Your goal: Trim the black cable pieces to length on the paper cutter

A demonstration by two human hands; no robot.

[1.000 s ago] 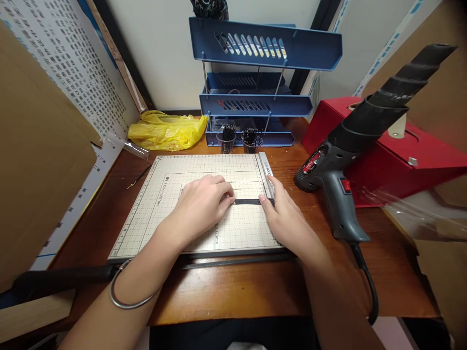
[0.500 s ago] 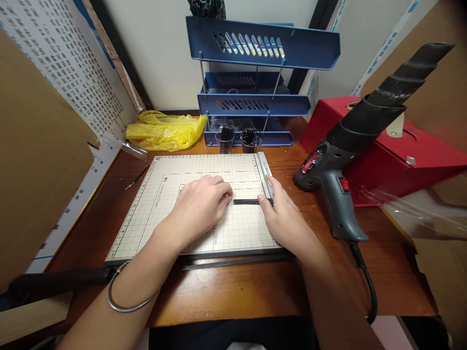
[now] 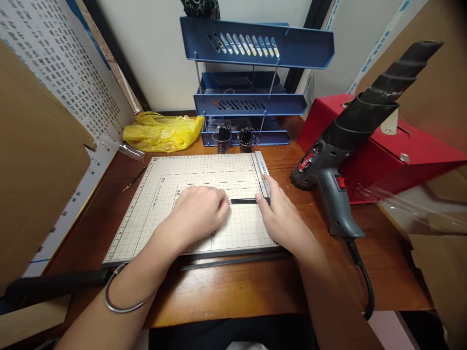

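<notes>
A bundle of thin black strands [image 3: 243, 201] lies flat across the gridded cutting board [image 3: 153, 214], its right end at the board's metal ruler edge [image 3: 263, 171]. My left hand [image 3: 199, 214] rests palm down on the board, fingers curled and pressed on the bundle's left end. My right hand [image 3: 282, 214] lies at the board's right side, fingertips pinching the bundle's right end against the ruler edge. A metal bangle circles my left wrist.
A grey heat gun [image 3: 339, 160] stands right of the board, its cord trailing off the desk. Behind it is a red box [image 3: 383, 150]. Blue stacked trays [image 3: 251, 97], two cups of black strands [image 3: 233, 138] and a yellow bag [image 3: 160, 131] sit at the back. Cardboard stands left.
Both hands stay on the bundle; my left hand's fingers have curled in a little. The view has shifted slightly.
</notes>
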